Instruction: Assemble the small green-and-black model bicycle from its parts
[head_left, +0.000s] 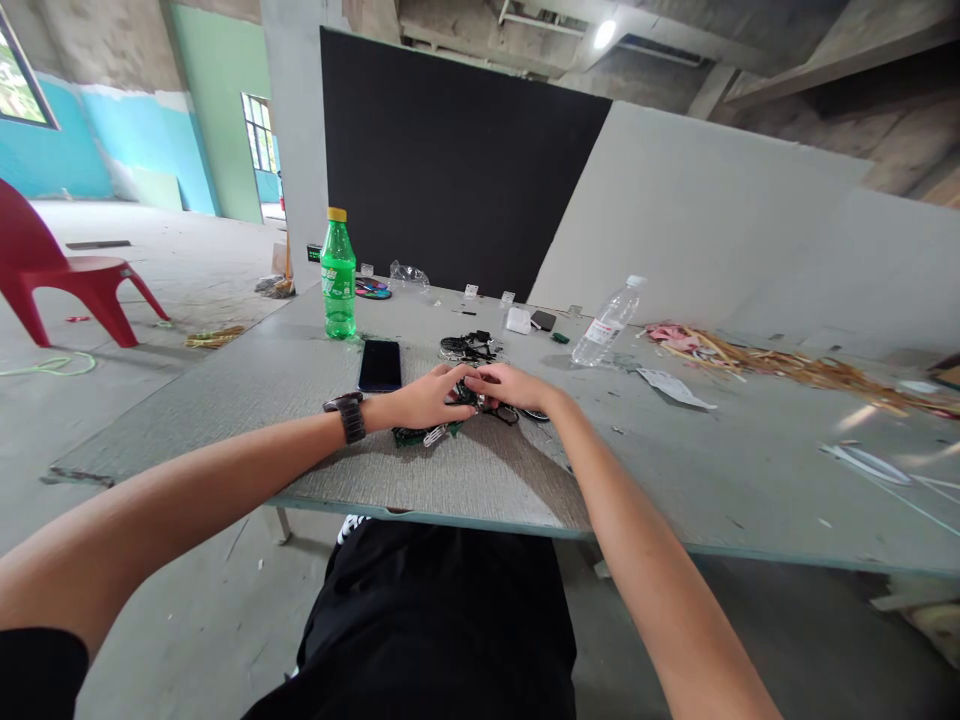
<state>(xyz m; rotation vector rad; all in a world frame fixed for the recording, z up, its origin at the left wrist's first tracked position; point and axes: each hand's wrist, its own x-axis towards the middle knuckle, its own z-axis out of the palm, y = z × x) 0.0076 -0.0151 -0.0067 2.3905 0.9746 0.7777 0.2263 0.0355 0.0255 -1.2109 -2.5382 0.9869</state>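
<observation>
My left hand (433, 398) and my right hand (516, 386) meet over the middle of the table, fingers closed around a small dark piece (466, 392) with silvery spots. Its exact kind is hidden by the fingers. Just beyond them lies a cluster of black model parts (469, 347), which look like a tiny bicycle with a round wheel. Black ring-shaped parts (505, 414) rest under and beside my right hand. Below my left wrist are dark green and black bits with a white-silver piece (433, 436). A dark smartphone (380, 366) lies left of the hands.
A green bottle (339, 285) with a yellow cap stands at the left. A clear bottle (609, 322) leans at the right, near a white case (518, 320) and a paper sheet (675, 388). Straw-coloured strips (780, 365) line the back right. A red chair (67, 275) stands on the floor.
</observation>
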